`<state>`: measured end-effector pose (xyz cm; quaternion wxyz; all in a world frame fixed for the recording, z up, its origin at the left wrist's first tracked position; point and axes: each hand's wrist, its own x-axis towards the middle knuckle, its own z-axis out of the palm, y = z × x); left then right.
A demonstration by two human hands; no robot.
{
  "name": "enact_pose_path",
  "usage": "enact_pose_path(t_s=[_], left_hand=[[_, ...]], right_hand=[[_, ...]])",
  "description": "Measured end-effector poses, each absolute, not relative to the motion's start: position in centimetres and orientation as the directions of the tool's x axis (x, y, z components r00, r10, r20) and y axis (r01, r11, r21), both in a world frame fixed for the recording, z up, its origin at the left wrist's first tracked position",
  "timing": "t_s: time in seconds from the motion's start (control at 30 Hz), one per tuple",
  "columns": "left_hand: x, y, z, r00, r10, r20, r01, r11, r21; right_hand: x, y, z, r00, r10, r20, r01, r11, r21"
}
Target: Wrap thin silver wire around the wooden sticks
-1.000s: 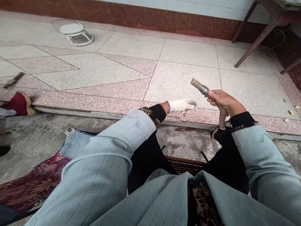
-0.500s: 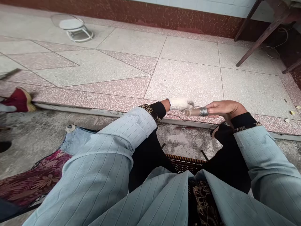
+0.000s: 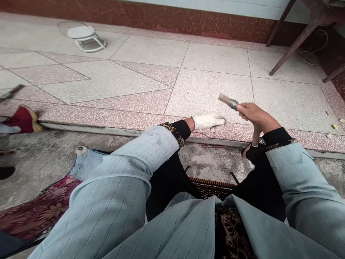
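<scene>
My right hand (image 3: 250, 113) is closed round a stick (image 3: 224, 98) wound with silvery wire (image 3: 233, 104). The stick tilts up to the left, above the tiled ledge, with its free end clear of the other hand. In a white knitted glove, my left hand (image 3: 208, 122) hangs near the ledge's edge, left of and below the stick. Its fingers are bent and drawn together; what they hold, if anything, is too small to make out. A thin dark line (image 3: 202, 134) runs along the ledge edge just below the glove.
A small white stool (image 3: 82, 32) stands on the tiles at the back left. Wooden legs (image 3: 296, 45) of a piece of furniture are at the right. Another person's red shoe (image 3: 25, 118) and patterned cloth (image 3: 40, 205) are at the left. A woven seat (image 3: 211, 187) lies beneath me.
My right hand has raised the wire-wound stick up and away from my left glove, tilting it. The gloved hand stays near the ledge edge with its fingers less hidden.
</scene>
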<state>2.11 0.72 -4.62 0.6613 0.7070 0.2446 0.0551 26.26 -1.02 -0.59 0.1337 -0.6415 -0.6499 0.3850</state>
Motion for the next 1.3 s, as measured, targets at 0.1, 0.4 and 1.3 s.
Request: enact_pose_path(t_s=[0.1, 0.4, 1.3], left_hand=[[2.3, 0.6, -4.5, 0.872, 0.437, -0.221, 0.302, -0.126, 0.945], [2.7, 2.1, -5.5, 0.834, 0.521, -0.178, 0.533, -0.682, 0.500], [3.0, 0.6, -5.4, 0.801, 0.518, -0.299, 0.569, -0.507, 0.647]], right_hand=[[26.4, -1.9, 0.5, -0.277, 0.930, -0.243, 0.386, -0.123, -0.914], [26.4, -3.0, -0.3, -0.778, 0.536, -0.328, 0.382, -0.010, -0.924], [25.4, -1.4, -1.6, -0.175, 0.936, -0.306, 0.438, -0.204, -0.875]])
